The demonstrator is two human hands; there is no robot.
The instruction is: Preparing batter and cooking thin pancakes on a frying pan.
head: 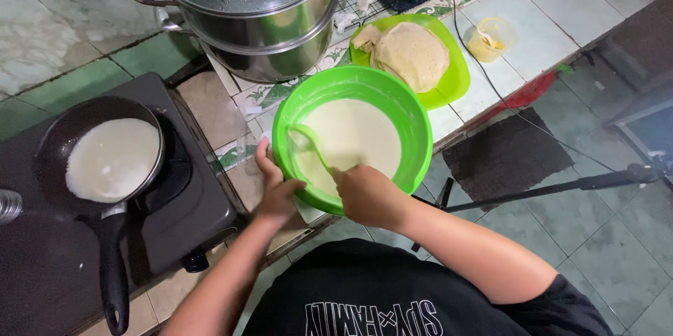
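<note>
while right hand (368, 194) grips ladle (312, 143), bowl (413, 115) beneath

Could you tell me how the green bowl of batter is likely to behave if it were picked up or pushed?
The green bowl is well filled with pale batter, so it probably feels heavy and may slosh if pushed quickly. It looks like thin plastic, so the rim might flex. The left hand grips its edge, perhaps because it slides while the right hand stirs.

Steamer pot (259, 20) crowds behind green bowl (392, 104); frying pan (105, 160) blocks left; right edge open.
</note>
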